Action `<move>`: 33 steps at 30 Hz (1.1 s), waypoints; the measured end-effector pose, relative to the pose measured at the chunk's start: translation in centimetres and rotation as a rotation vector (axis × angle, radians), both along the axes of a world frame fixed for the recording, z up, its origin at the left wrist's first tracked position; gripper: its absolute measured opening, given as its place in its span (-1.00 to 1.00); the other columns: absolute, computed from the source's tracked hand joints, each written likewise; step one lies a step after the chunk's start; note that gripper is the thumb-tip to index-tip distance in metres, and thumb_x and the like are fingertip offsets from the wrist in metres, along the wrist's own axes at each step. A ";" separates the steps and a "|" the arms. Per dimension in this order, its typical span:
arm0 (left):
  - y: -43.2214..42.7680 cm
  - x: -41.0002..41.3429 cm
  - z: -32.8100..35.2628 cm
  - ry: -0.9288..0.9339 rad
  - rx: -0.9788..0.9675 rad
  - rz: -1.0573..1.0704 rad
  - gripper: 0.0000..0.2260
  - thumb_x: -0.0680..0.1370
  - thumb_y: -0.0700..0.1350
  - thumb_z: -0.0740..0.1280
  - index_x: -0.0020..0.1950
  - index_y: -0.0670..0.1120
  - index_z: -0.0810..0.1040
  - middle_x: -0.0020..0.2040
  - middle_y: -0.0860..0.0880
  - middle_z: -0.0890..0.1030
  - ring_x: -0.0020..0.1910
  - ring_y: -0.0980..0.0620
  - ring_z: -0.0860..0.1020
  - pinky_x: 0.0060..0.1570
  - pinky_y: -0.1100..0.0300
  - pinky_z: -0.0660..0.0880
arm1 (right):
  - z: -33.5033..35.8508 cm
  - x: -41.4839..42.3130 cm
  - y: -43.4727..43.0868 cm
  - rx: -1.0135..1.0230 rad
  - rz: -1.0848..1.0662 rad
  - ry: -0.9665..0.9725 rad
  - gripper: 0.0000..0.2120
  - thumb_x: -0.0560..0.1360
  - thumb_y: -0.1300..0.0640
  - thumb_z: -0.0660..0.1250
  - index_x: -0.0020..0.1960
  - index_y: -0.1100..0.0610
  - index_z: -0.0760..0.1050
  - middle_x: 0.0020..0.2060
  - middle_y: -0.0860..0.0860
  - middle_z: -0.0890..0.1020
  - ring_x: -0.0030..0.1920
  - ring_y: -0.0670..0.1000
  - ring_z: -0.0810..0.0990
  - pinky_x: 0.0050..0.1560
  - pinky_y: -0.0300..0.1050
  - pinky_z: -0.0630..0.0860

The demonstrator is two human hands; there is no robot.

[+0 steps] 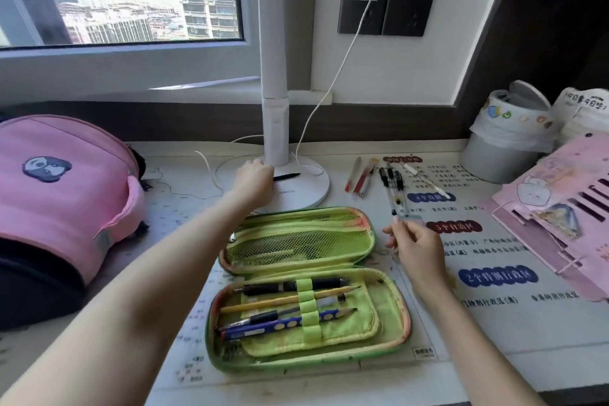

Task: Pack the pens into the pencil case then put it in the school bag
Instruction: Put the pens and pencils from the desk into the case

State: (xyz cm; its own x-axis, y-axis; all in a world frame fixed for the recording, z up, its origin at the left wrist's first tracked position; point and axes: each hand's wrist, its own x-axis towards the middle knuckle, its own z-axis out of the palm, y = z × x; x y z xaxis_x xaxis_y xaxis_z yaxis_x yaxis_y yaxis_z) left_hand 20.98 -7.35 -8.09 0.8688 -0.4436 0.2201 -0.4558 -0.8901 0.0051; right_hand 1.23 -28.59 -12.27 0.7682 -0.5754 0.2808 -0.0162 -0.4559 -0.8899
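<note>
L hand (255, 179): stretched out to the lamp base (311, 189), fingers curled at the near end of a black pen (287, 177) lying on it; back of the hand hides the tips, so can't tell if it has a grip
R hand (413, 242): pinches a clear pen (396, 203) by its low end betw thumb & fingertips, just right of the case
Pencil case (393, 306): lies open flat mid-desk; far half is a mesh pocket, near half has several pencils & pens under elastic loops
Loose pens: red pair (362, 179), black-capped ones (389, 175) & a white pen (428, 184), all on the desk mat right of the lamp
School bag (66, 201): pink, on the desk at the left, well apart from the case
Handling: pens look light, stiff, smooth-barrelled, prob roll easily; a mid-barrel pinch seems safest. Case looks like soft fabric & would likely flop if lifted open, so zip it first, then grab round the middle
Hard to see: bag's opening not in view, its left side cut off; mesh pocket contents unclear; can't count the black-capped pens for sure; clear pen's low end is hidden in the fingers
</note>
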 end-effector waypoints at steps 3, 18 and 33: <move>-0.4 1.1 -0.5 0.008 -0.001 0.003 -0.83 0.49 -0.28 0.16 -0.01 -0.28 0.50 0.01 -0.27 0.51 -0.04 -0.24 0.48 -0.07 -0.04 0.46 | 0.1 0.2 0.2 -0.029 -0.003 0.006 -0.71 0.57 0.13 0.21 -0.28 0.11 0.56 -0.41 -0.04 0.56 -0.40 -0.10 0.48 -0.37 -0.23 0.34; 12.4 -20.9 1.9 0.137 -0.213 -0.465 -0.83 0.46 0.04 0.15 -0.15 0.05 0.51 -0.24 0.10 0.52 -0.22 0.21 0.41 -0.19 0.43 0.33 | 0.1 0.2 -0.1 -0.077 -0.006 0.028 -0.71 0.56 0.10 0.22 -0.24 0.15 0.61 -0.38 0.05 0.61 -0.28 0.05 0.57 -0.21 0.00 0.52; 7.3 -22.2 0.0 -0.006 -0.084 -0.514 -0.89 0.39 -0.03 0.32 -0.20 -0.04 0.57 -0.26 0.00 0.54 -0.24 -0.07 0.53 -0.33 0.06 0.55 | 0.9 -0.9 0.6 -0.059 0.003 0.041 -0.72 0.56 0.10 0.20 -0.25 0.13 0.58 -0.39 -0.03 0.56 -0.14 0.16 0.59 -0.18 0.08 0.53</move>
